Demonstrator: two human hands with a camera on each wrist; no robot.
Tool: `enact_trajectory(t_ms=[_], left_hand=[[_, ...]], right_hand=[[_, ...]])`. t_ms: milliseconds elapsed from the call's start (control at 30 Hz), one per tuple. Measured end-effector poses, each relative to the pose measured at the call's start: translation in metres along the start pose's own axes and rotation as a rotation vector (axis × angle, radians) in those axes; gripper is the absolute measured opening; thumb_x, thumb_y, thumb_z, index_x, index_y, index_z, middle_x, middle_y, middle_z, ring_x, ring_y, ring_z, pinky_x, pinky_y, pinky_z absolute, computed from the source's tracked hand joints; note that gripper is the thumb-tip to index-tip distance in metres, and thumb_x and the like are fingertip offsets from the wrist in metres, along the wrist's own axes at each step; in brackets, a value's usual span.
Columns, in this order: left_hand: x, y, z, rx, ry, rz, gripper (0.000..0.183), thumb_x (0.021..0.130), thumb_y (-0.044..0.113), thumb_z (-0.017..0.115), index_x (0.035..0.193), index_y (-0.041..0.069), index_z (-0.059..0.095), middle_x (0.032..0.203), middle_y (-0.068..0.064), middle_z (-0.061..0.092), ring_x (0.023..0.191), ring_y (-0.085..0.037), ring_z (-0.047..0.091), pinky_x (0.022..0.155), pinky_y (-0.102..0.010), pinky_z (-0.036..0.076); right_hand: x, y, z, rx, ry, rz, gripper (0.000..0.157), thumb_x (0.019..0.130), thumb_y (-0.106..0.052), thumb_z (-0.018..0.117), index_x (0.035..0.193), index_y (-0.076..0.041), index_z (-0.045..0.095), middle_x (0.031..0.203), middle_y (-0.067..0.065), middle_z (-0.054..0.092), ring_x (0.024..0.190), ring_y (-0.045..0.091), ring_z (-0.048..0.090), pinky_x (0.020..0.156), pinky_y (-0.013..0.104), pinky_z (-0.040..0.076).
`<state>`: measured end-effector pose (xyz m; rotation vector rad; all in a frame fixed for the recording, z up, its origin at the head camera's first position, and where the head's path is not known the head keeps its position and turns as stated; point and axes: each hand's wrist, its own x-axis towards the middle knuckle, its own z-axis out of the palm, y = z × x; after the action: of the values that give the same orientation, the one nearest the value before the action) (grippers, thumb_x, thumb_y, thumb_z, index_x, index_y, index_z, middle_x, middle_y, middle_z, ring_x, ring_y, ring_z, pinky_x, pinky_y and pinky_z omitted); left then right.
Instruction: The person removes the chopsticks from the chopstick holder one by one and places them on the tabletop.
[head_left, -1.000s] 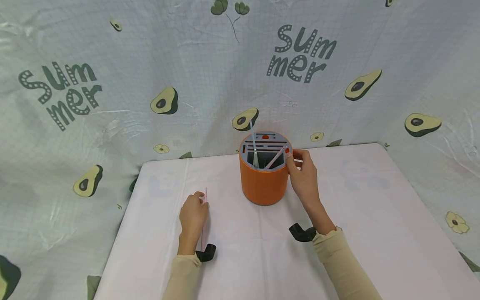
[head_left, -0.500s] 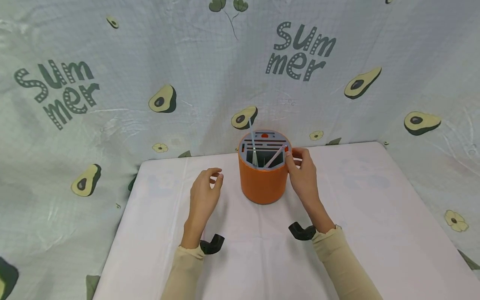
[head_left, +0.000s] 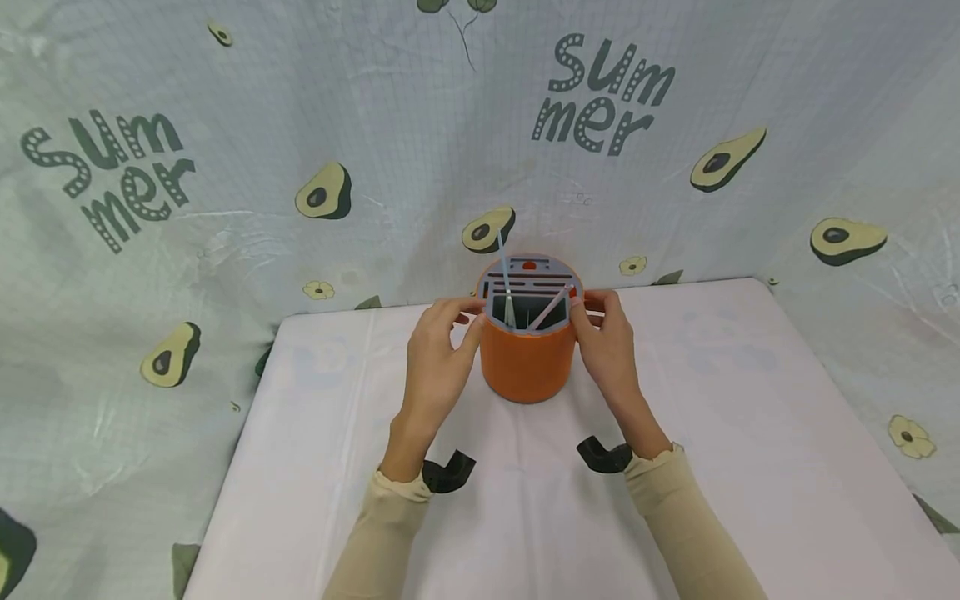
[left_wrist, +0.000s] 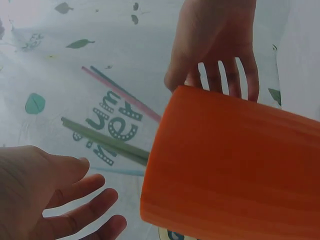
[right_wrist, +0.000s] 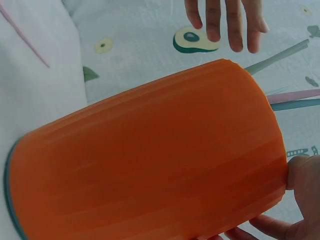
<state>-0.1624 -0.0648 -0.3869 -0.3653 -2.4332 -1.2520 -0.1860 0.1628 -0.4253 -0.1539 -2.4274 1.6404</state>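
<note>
Up swings your left hand (head_left: 441, 357), loosely spread just off nine o'clock of the orange holder (head_left: 528, 367) at the counter's (head_left: 712, 375) twelve, your right hand (head_left: 609, 354) gripping three o'clock, so both sides look covered!

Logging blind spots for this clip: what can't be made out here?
Green straws: left wrist view, lower ends hidden inside the orange holder.
The orange holder's base: left wrist view, cut off by the right edge.
Right hand: left wrist view, some fingertips hidden behind the orange holder.
Loose pink straw: right wrist view, cut off by the left edge.
</note>
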Motion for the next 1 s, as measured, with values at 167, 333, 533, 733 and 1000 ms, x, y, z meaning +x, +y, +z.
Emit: enact_trajectory(t_ms=[167, 333, 533, 733, 1000], left_hand=[[0.003, 0.007, 0.006, 0.001, -0.029, 0.035, 0.023, 0.102, 0.019, 0.07, 0.122, 0.01, 0.074, 0.114, -0.007, 0.071, 0.104, -0.027, 0.062, 0.095, -0.043, 0.053], [0.008, 0.01, 0.01, 0.006, -0.058, 0.037, 0.026, 0.098, 0.017, 0.073, 0.123, 0.01, 0.077, 0.112, -0.009, 0.07, 0.107, -0.028, 0.062, 0.097, -0.046, 0.052], [0.013, 0.009, 0.014, 0.025, -0.087, 0.023, 0.022, 0.095, 0.016, 0.077, 0.115, 0.01, 0.08, 0.119, -0.01, 0.071, 0.114, -0.03, 0.062, 0.097, -0.047, 0.051], [0.015, 0.009, 0.015, 0.031, -0.077, 0.023, 0.017, 0.094, 0.016, 0.078, 0.11, 0.011, 0.081, 0.116, -0.008, 0.072, 0.109, -0.03, 0.061, 0.093, -0.046, 0.05], [0.02, 0.015, 0.01, 0.013, -0.039, 0.062, 0.018, 0.094, 0.014, 0.077, 0.112, 0.008, 0.08, 0.113, -0.009, 0.073, 0.105, -0.031, 0.065, 0.089, -0.046, 0.054]], right_hand=[[0.001, -0.004, -0.002, -0.015, -0.008, 0.036, 0.054, 0.107, -0.045, 0.05, 0.144, -0.006, 0.051, 0.136, 0.015, 0.061, 0.114, 0.027, 0.066, 0.095, 0.041, 0.06], [0.001, -0.008, -0.003, -0.026, -0.006, 0.044, 0.053, 0.107, -0.042, 0.051, 0.144, -0.004, 0.051, 0.132, 0.017, 0.063, 0.111, 0.029, 0.069, 0.093, 0.045, 0.062], [0.0, -0.01, -0.004, -0.029, -0.009, 0.045, 0.053, 0.106, -0.043, 0.052, 0.143, -0.004, 0.052, 0.13, 0.018, 0.064, 0.11, 0.03, 0.069, 0.092, 0.046, 0.063], [-0.001, -0.01, -0.004, -0.027, -0.013, 0.049, 0.054, 0.106, -0.043, 0.053, 0.143, -0.005, 0.052, 0.13, 0.018, 0.064, 0.11, 0.031, 0.07, 0.092, 0.047, 0.062], [-0.001, -0.01, -0.003, -0.03, -0.001, 0.04, 0.051, 0.106, -0.041, 0.054, 0.142, -0.004, 0.052, 0.128, 0.018, 0.064, 0.108, 0.031, 0.07, 0.091, 0.048, 0.063]])
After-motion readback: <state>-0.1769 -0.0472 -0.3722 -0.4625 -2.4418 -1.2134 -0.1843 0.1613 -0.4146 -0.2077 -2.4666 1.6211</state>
